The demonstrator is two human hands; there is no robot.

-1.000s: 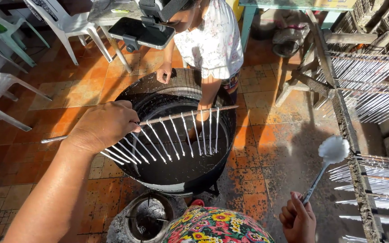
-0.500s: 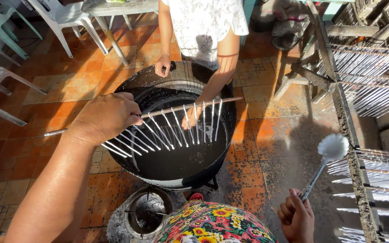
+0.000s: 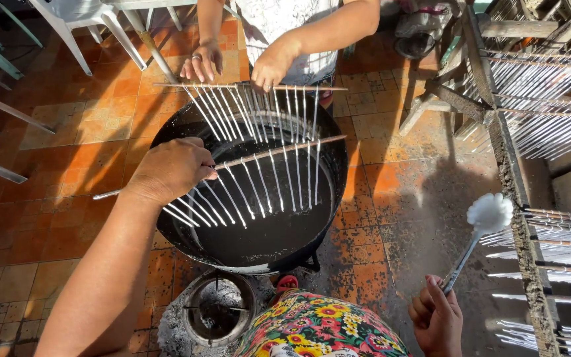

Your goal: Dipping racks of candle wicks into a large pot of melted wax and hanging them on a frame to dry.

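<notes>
My left hand (image 3: 170, 168) grips a thin wooden stick (image 3: 279, 151) from which several white candles hang over a large black pot (image 3: 328, 198) of dark liquid wax. My right hand (image 3: 437, 320) holds the metal handle of a ladle (image 3: 487, 215) whose bowl is caked with white wax, low at the right, away from the pot. Across the pot another person holds a second stick of hanging candles (image 3: 259, 87) with one hand (image 3: 272, 66); their other hand (image 3: 201, 61) hangs beside it.
A small round stove with ash (image 3: 219, 311) sits on the tiled floor just below the pot. Wooden racks (image 3: 530, 86) loaded with rows of white candles run along the right side. Plastic chairs (image 3: 80, 23) stand at the upper left. My flowered clothing (image 3: 312, 327) fills the bottom centre.
The other person has lifted a second stick of candles over the far rim of the pot. My left hand keeps its stick over the pot; the ladle stays at the right.
</notes>
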